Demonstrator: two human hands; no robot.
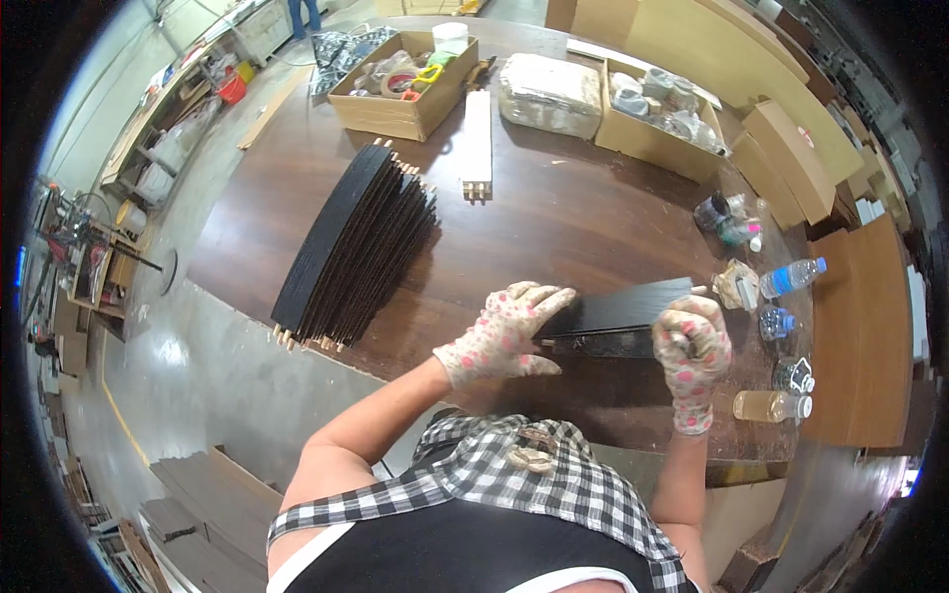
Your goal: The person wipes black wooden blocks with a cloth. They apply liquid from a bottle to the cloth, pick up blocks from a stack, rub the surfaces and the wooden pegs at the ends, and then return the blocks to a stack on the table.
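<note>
A small stack of black boards [623, 308] lies on the brown table in front of me, with a light wooden dowel end showing at its upper right corner. My left hand [504, 331], in a white glove with pink dots, is at the stack's left end, its fingers stretched out and the thumb apart. At the right end my right hand [695, 351], gloved alike, is curled closed. Whatever it may hold is hidden by the fingers. To the left stands a long row of black boards [346, 247] packed side by side, with dowels sticking out of their ends.
White strips [477, 143] with dowels lie farther back, between a cardboard box of tools [395, 114] and a plastic-wrapped bundle [549, 94]. Another box [657, 143] holds bags. Along the right edge are jars, a crumpled cloth [734, 285] and several bottles [788, 278].
</note>
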